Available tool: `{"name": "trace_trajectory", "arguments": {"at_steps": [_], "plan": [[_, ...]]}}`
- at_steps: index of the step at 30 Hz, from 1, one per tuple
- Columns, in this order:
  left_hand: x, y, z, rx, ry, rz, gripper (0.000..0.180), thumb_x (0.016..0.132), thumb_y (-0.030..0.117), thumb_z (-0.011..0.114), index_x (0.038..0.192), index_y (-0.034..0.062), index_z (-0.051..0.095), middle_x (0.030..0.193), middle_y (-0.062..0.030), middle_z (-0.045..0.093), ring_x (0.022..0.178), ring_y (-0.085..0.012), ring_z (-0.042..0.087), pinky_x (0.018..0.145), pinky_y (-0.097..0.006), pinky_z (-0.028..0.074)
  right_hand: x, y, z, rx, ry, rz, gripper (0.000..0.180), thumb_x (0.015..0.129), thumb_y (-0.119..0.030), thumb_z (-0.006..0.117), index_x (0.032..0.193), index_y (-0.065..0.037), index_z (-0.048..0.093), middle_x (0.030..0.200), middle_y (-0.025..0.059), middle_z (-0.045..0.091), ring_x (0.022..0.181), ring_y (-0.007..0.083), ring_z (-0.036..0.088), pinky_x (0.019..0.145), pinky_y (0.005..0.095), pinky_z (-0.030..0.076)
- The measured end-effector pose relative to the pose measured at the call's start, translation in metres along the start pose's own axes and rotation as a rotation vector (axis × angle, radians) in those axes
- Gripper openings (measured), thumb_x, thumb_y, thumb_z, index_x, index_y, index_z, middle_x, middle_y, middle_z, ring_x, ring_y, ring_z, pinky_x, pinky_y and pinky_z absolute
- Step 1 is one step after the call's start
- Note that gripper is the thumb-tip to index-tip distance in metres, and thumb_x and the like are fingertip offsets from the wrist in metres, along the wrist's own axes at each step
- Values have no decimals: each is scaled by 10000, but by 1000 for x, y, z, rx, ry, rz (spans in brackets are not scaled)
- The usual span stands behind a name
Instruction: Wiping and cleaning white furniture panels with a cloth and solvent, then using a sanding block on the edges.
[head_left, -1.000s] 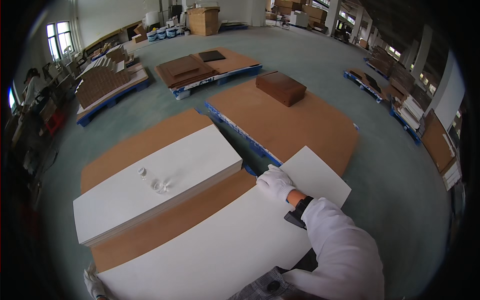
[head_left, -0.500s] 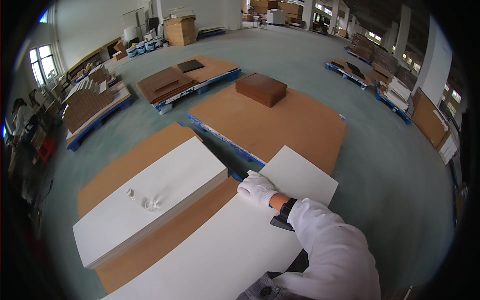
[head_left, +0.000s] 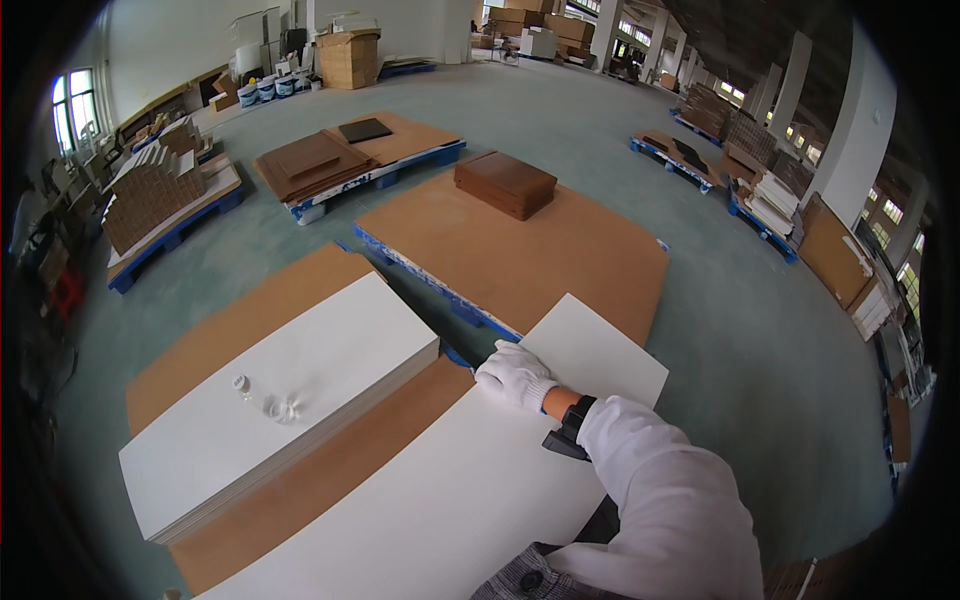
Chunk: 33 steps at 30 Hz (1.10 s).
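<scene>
A long white board (head_left: 405, 500) stretches from the lower edge up to the right, close to my body. My right hand (head_left: 515, 376), in a white knitted glove, is closed on the left edge of this board near its far end. The board's far end (head_left: 598, 348) sticks out past my wrist, over the corner of a brown sheet. My left hand is out of view. To the left lies a stack of white boards (head_left: 330, 345), with a small clear bottle (head_left: 243, 387) and a crumpled clear plastic thing (head_left: 280, 408) on top.
The white stack rests on a brown sheet (head_left: 225, 330). Beyond is a pallet with a brown cover sheet (head_left: 560, 265), bearing a stack of brown panels (head_left: 505, 184). More loaded pallets stand at the far left and right. Green floor (head_left: 745, 350) runs along the right.
The pallets and white stack have shifted left in view as my head turned. My right hand keeps its grip, and the held board has moved along with me.
</scene>
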<state>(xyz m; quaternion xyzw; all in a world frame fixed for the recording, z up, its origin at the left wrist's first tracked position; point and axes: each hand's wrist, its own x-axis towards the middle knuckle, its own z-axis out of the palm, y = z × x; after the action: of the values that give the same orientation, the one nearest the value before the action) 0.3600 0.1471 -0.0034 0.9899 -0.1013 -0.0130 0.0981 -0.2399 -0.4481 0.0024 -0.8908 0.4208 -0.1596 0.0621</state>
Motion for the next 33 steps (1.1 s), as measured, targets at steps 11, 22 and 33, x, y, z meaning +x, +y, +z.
{"name": "trace_trajectory", "arguments": {"at_steps": [11,22,33], "plan": [[-87,18,-43,35,-26,-141,500,961,265,378,1317,-80,444,1337,-267,475,1280,-363,421,1074,-362,337,3,-2,0,40,53,-46,232,865,-218,481,730,-140,653,754,69,628,870,268,582,1077,402,323],[-156,3,-47,-56,35,-181,488,948,240,401,1335,-56,423,1351,-248,465,1283,-347,413,1060,-425,347,-12,10,-15,23,110,-13,221,867,-213,482,746,-147,655,763,60,636,874,255,597,1091,413,323],[-189,-153,-58,1056,-217,7,864,797,616,566,1464,132,305,1512,-81,311,1417,-286,202,1175,-416,149,4,13,30,65,20,-44,205,882,-281,560,859,-100,653,940,156,612,962,371,542,865,460,436]]}}
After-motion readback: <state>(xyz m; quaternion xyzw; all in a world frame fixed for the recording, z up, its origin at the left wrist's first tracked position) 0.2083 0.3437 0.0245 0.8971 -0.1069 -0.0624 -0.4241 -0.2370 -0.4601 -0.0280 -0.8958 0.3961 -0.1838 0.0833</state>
